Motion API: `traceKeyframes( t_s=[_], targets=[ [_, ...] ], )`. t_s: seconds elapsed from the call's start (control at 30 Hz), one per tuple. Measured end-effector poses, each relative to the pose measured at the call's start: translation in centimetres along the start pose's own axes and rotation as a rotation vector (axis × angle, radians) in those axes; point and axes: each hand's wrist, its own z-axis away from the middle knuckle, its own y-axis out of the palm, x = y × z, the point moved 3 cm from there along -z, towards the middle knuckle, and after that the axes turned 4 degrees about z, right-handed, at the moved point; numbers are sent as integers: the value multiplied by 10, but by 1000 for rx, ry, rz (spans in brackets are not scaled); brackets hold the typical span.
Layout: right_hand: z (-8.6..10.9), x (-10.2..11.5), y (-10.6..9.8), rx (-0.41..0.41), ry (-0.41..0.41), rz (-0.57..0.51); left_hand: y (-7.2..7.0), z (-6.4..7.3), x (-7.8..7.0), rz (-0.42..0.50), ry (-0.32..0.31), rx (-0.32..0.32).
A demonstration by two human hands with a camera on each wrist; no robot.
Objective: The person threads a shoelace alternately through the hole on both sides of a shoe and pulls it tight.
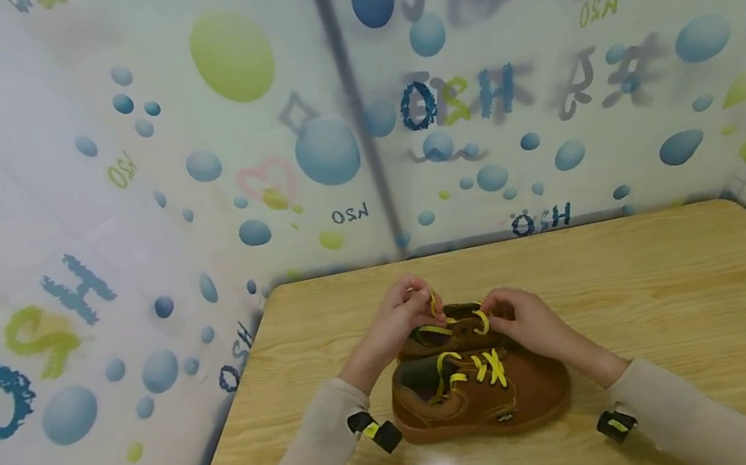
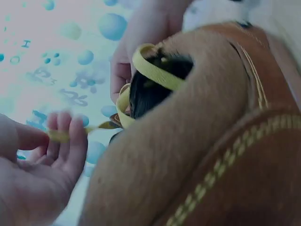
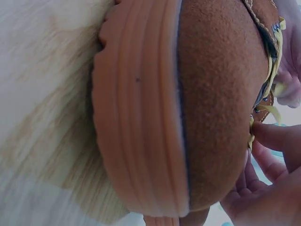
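Two brown shoes with yellow laces stand side by side on the table. The near shoe [image 1: 538,393] has its laces crossed over the front, and its toe points right. Behind it the far shoe [image 1: 414,348] is partly covered by the near one and by the hands. My left hand [image 1: 405,312] pinches a yellow shoelace [image 2: 59,136] of the far shoe between thumb and fingers, pulled out from the shoe. On the other side, my right hand [image 1: 529,321] bends over the front of the far shoe, thumb and fingertips pinching its shoelace [image 3: 251,134] low at the eyelets.
The wooden table [image 1: 642,289] extends around the shoes on every side. Patterned white curtains [image 1: 275,159] with blue and green dots hang behind and to the left. Black camera straps [image 1: 375,431] sit on both sleeves.
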Motion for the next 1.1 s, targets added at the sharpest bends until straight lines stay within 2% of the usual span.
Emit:
traceKeyframes(
  t_s=[0.07,0.17,0.23,0.27,0.33,0.4,0.43,0.5,0.57,0.63,0.7,0.77,0.87,0.97,1.03,1.1],
  targets=[
    [-2,-1,0,17,19,-7,0,0,-3,-215,19,-35],
    [-4,-2,-1,49,43,-19,0,2,-7,-650,15,-45],
    [-5,-2,-3,62,53,-31,3,3,-7,-922,0,11],
    [-5,-2,-3,66,59,-34,4,3,-6,-1022,-6,56],
    [-5,-2,-4,77,55,-42,7,4,-5,-1142,-16,136],
    [-6,-2,-4,87,52,-54,7,5,-4,-1187,-5,163],
    [-7,-2,-3,89,54,-56,7,5,-5,-1185,4,144],
    [-8,-2,-2,97,53,-65,4,6,-10,-1127,40,58],
    [-9,-1,-1,107,59,-72,0,8,-15,-1018,70,-36],
    [-11,-1,0,118,63,-82,-1,10,-19,-904,92,-85],
    [-12,0,1,128,67,-89,-1,10,-20,-798,98,-62],
    [-13,1,0,132,71,-93,2,8,-18,-680,80,14],
    [-14,2,-1,138,75,-98,7,6,-11,-432,29,131],
    [-13,3,-1,145,92,-105,11,6,-5,-241,-9,159],
    [-13,3,0,147,102,-102,14,5,-3,-199,-8,144],
    [-13,3,1,143,113,-97,15,2,-3,-235,-1,107]
  ],
)
